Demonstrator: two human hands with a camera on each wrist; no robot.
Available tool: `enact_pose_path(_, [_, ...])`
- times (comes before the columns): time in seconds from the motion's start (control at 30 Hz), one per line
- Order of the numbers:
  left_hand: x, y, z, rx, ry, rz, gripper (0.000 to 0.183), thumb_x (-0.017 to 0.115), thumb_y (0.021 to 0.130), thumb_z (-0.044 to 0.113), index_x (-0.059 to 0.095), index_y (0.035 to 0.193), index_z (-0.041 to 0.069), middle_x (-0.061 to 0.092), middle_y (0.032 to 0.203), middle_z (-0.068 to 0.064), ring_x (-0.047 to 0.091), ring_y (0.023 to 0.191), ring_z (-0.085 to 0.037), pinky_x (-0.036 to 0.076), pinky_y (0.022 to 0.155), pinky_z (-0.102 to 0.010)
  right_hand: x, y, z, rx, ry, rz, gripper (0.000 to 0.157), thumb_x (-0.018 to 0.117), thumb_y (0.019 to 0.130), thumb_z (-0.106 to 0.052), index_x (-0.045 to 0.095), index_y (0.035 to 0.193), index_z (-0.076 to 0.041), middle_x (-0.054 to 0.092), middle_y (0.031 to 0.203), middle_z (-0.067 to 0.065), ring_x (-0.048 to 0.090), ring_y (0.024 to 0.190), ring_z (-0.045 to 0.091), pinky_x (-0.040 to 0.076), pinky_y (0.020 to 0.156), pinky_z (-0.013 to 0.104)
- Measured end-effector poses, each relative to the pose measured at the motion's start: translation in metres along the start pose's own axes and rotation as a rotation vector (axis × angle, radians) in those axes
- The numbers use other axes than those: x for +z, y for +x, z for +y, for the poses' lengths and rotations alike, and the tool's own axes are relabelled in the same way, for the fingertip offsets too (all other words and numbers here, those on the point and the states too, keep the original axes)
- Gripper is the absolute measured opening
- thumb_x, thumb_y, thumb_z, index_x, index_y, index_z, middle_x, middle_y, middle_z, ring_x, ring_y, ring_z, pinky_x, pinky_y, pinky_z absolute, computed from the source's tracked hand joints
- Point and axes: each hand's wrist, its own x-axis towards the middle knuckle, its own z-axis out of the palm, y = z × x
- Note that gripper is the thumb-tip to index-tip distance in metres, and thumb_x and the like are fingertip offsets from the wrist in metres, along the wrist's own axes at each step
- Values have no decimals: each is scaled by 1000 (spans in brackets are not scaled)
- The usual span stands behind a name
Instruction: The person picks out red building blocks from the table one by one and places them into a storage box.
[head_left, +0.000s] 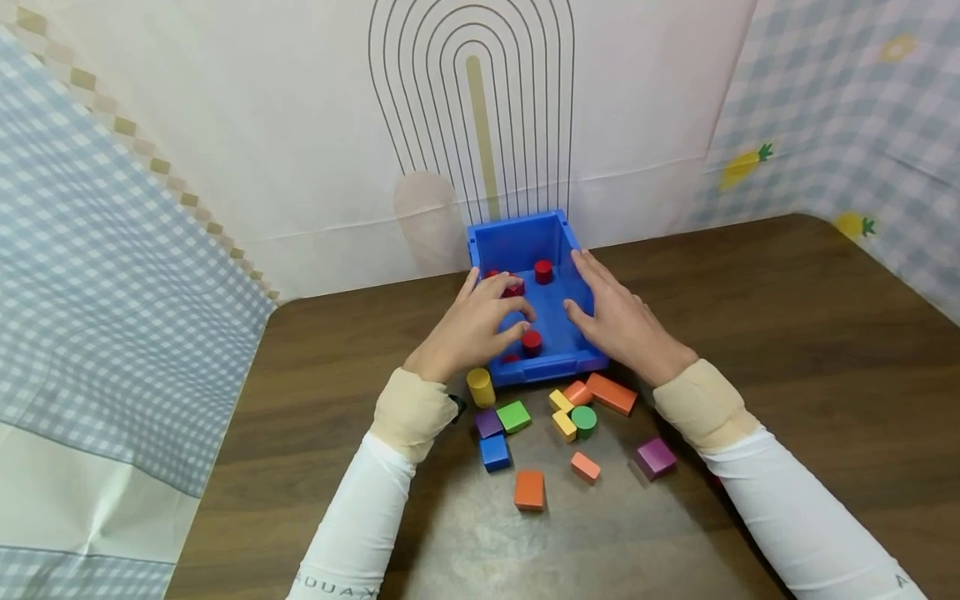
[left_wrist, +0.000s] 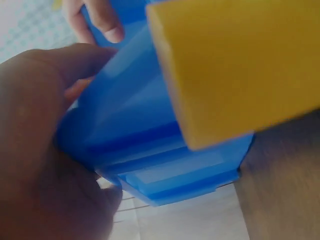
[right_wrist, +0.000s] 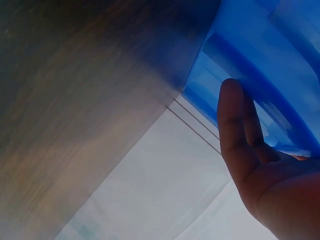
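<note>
A blue plastic bin (head_left: 558, 364) stands at the back of the table with several red cylinders (head_left: 543, 271) inside. My left hand (head_left: 480, 325) lies over its left wall, thumb and index finger spread above the inside with nothing between them. Across from it, my right hand (head_left: 622, 321) is at the right wall, its thumb over the inside and its longer fingers along the outer side. In the right wrist view those fingers (right_wrist: 234, 120) are fairly straight against the blue wall. A yellow cylinder (head_left: 481, 387) stands just below the left hand and looms large in the left wrist view.
Several loose blocks lie in front of the bin, among them a green block (head_left: 513, 417), a blue block (head_left: 495, 452), an orange block (head_left: 529, 490), a purple block (head_left: 656, 457) and a green cylinder (head_left: 583, 422). A patterned cloth (head_left: 315, 125) hangs behind the table.
</note>
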Motion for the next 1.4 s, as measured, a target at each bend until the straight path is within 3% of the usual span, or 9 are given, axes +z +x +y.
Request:
enact_pose_path(0.13, [1, -1, 5, -8, 71, -31, 23, 60, 107, 23, 79, 119, 16, 49, 159, -15, 31, 156, -32, 2, 130, -59, -3, -4, 0, -2, -3, 6, 80, 60, 108, -29, 12, 171, -17, 12, 177, 12, 32, 153, 48, 45, 103, 68])
enact_pose_path(0.4, [1, 4, 21, 4, 86, -7, 25, 56, 109, 20, 79, 121, 18, 52, 157, -10, 33, 155, -29, 3, 130, -56, -18, -18, 1, 1, -25, 18, 80, 60, 108, -30, 12, 171, -17, 16, 176, 13, 32, 154, 47, 44, 102, 69])
enact_pose_path(0.57, [-2, 13, 32, 30, 89, -9, 25, 57, 109, 22, 78, 123, 20, 52, 158, -8, 34, 154, -28, 3, 130, -56, -33, -26, 4, 27, -30, 14, 82, 59, 108, -30, 8, 171, -20, 27, 171, 20, 52, 138, 50, 56, 92, 61])
enact_pose_path(0.67, [-4, 13, 34, 20, 95, -23, 26, 57, 109, 24, 77, 125, 21, 52, 158, -8, 34, 154, -28, 2, 131, -56, -38, -26, 4, 36, -12, -25, 84, 59, 108, -32, 5, 171, -22, 28, 171, 22, 57, 133, 51, 58, 88, 60])
enact_pose_path(0.93, [-7, 4, 26, -16, 108, -15, 24, 59, 108, 23, 78, 123, 20, 56, 153, -8, 38, 152, -29, 3, 130, -57, -41, -17, -2, -8, 48, -176, 87, 59, 109, -34, 1, 171, -20, 19, 174, 19, 33, 152, 52, 47, 103, 66])
enact_pose_path(1.1, [-1, 9, 29, -10, 118, -8, 24, 59, 108, 22, 78, 122, 20, 58, 152, -6, 40, 150, -27, 4, 131, -55, -48, -22, 3, -30, 8, -205, 87, 61, 108, -29, 2, 171, -14, 17, 174, 22, 29, 153, 53, 45, 105, 68])
enact_pose_path(1.4, [5, 13, 34, -55, 183, -32, 26, 67, 103, 36, 78, 123, 23, 62, 148, -4, 43, 147, -25, 6, 131, -53, -52, -33, 6, -37, -9, -242, 89, 62, 108, -31, 0, 171, -18, 12, 175, 21, 26, 154, 53, 40, 110, 70])
